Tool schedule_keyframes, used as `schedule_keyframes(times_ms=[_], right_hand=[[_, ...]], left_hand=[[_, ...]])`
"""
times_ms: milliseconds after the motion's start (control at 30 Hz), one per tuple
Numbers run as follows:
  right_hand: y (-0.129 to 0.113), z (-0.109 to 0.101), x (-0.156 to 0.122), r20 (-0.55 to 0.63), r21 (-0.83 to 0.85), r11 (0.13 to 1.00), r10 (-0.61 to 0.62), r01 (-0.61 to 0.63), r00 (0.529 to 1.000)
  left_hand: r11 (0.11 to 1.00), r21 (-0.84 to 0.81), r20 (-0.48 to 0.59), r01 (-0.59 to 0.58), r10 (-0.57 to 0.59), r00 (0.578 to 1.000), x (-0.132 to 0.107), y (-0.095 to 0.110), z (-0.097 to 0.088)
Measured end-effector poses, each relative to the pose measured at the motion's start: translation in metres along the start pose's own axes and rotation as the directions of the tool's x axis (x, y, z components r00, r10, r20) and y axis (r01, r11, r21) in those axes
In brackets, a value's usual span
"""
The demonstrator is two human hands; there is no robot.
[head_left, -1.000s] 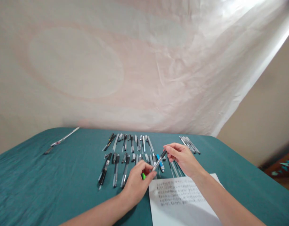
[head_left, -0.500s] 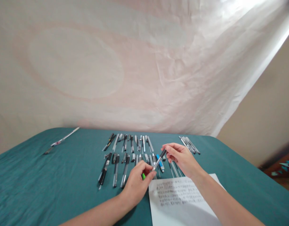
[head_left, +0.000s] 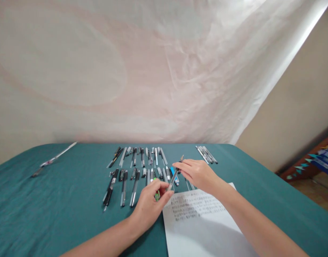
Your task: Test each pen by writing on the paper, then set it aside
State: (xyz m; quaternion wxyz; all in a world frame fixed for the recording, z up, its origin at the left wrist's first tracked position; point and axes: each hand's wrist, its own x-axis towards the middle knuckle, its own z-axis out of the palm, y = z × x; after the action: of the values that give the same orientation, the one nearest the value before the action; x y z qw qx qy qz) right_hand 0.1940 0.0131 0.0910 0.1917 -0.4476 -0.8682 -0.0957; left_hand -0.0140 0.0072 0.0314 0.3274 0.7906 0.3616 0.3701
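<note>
A clear-barrelled pen [head_left: 173, 177] slants up to the right above the sheet's far edge, its bare tip pointing away from me. My left hand [head_left: 151, 200] pinches the lower end of the barrel between thumb and fingers. Closed around the dark upper part, just below the tip, are the fingers of my right hand [head_left: 198, 174], which hide some of it. Beneath my wrists lies a white paper [head_left: 196, 235] with lines of handwriting. A green item [head_left: 157, 195] shows behind my left fingers, partly covered. A blue-and-white pen [head_left: 174, 176] lies just beyond the held pen.
Two rows of pens and loose parts cross the green tablecloth [head_left: 73, 200], including a black pen [head_left: 110, 189] at the near row's left end. Several slim pens [head_left: 206, 154] form a group at the back right. A long thin wrapped item [head_left: 55, 158] lies far left. Behind hangs a pale curtain [head_left: 142, 89].
My right fingers have moved from the pen's top end to just below it, and the tip now shows above them. The camera view has shifted slightly right and down.
</note>
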Motion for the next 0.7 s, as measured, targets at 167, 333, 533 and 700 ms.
schedule_keyframes(times_ms=[167,333,533,700], right_hand=[[0.016,-0.010,-0.012,-0.064,0.056,0.990,0.131,-0.127,0.989],[0.028,-0.010,-0.060,-0.048,0.355,0.874,0.373,-0.333,0.927],[0.040,0.009,-0.134,0.097,0.592,0.504,0.730,-0.629,0.676],[0.038,0.011,-0.167,0.184,0.649,0.375,0.767,-0.662,0.615]], left_hand=[[0.971,0.031,0.235,-0.237,0.224,0.946,-0.007,0.013,-0.005],[0.844,0.121,0.571,-0.523,0.372,0.732,-0.010,0.024,-0.003],[0.798,0.162,0.653,-0.581,0.355,0.669,-0.009,0.024,0.000],[0.802,0.173,0.660,-0.571,0.336,0.672,-0.008,0.024,0.000]])
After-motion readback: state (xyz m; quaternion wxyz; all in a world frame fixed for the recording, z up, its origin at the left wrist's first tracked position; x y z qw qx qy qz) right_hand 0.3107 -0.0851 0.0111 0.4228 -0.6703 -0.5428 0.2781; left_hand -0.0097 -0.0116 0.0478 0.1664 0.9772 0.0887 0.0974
